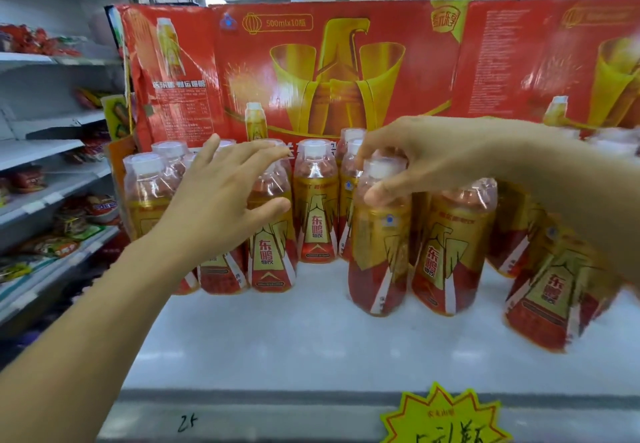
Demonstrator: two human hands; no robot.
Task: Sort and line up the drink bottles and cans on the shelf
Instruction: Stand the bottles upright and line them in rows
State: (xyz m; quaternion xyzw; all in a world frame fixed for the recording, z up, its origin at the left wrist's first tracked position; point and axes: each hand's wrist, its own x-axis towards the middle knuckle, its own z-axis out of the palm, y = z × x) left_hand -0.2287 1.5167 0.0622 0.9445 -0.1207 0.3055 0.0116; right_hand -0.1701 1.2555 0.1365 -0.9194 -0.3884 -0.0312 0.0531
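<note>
Several gold-and-red drink bottles with clear caps stand on a white shelf (311,345). My right hand (426,158) grips the cap and neck of one bottle (379,248) at the front middle, slightly tilted. My left hand (221,200) is spread with straight fingers in front of the left group, next to a front bottle (273,245); I cannot tell if it touches it. Another bottle (315,207) stands upright behind, between my hands. Two more bottles (446,248) (557,286) stand under my right forearm, the far-right one blurred.
Red cardboard drink cartons (346,68) form a wall behind the bottles. A yellow star price tag (446,418) hangs on the shelf's front edge. To the left, side shelves (45,179) hold packaged snacks. White shelf surface shows in front of the bottles.
</note>
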